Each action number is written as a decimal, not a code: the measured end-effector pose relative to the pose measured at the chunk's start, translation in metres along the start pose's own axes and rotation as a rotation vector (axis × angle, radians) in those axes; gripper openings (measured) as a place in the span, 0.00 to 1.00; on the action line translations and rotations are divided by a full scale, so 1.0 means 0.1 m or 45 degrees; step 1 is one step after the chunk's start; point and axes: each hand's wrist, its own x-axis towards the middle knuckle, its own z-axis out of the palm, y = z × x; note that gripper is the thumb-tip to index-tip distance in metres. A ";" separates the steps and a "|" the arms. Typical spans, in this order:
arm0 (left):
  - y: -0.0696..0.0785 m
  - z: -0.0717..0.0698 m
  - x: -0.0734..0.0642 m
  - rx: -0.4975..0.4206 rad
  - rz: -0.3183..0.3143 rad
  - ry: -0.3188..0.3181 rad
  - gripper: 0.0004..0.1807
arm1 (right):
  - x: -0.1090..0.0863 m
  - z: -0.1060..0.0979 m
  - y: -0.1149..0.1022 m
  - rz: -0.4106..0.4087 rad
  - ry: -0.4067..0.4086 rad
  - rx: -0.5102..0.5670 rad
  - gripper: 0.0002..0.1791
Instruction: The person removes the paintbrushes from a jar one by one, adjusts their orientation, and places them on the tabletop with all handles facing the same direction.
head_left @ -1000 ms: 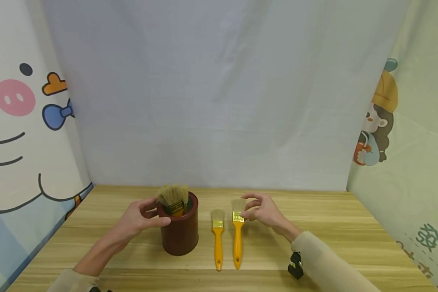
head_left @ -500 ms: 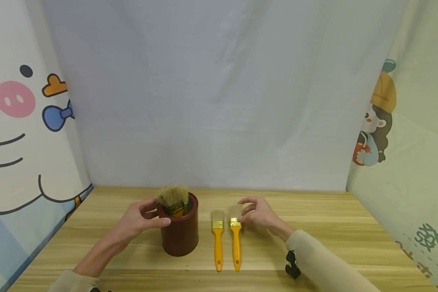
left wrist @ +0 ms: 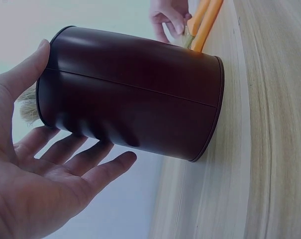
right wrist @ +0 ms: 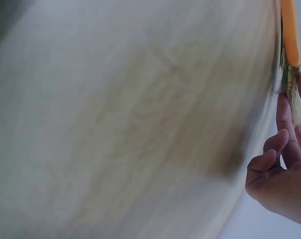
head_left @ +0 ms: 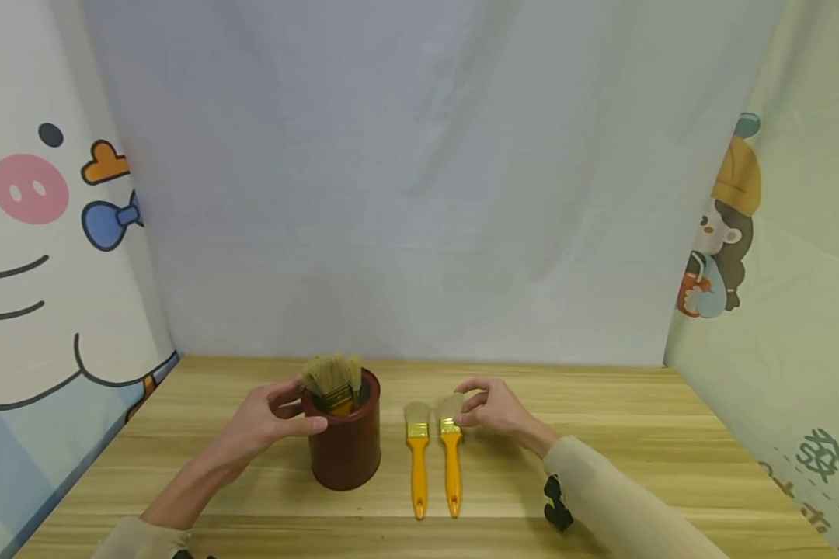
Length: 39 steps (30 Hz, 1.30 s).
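Observation:
A dark red can (head_left: 346, 458) stands upright on the table, brushes with pale bristles (head_left: 327, 376) sticking out of its mouth. My left hand (head_left: 255, 423) holds it near the rim, thumb on the near side and fingers around the far side; the left wrist view shows the can (left wrist: 130, 94) between them. To its right lie two paintbrushes with orange handles, side by side, bristles pointing away. My right hand (head_left: 498, 410) pinches the right paintbrush (head_left: 452, 466) around its metal band and bristles. Untouched beside it is the left paintbrush (head_left: 418, 466).
The light wood table (head_left: 601, 435) runs back to a plain pale curtain (head_left: 419, 194). Cartoon-printed cloths hang along the left (head_left: 28, 264) and right (head_left: 776, 310) sides.
My right hand has shifted left and slightly nearer, sliding the right paintbrush closer to the other one. The left hand and the can have stayed put.

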 end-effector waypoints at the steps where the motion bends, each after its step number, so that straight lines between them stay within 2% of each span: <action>1: 0.00 0.00 0.00 0.000 0.002 0.000 0.48 | 0.00 0.00 0.00 0.000 0.000 -0.008 0.28; 7: 0.01 0.00 0.00 0.002 0.025 -0.003 0.46 | 0.01 0.01 0.01 0.004 -0.007 -0.071 0.29; 18: 0.00 0.00 0.00 -0.004 0.037 -0.007 0.46 | 0.03 0.02 0.02 -0.054 -0.039 -0.157 0.28; 39: 0.02 0.00 -0.02 0.001 0.020 -0.005 0.47 | 0.02 -0.01 0.06 -0.014 -0.016 -0.223 0.26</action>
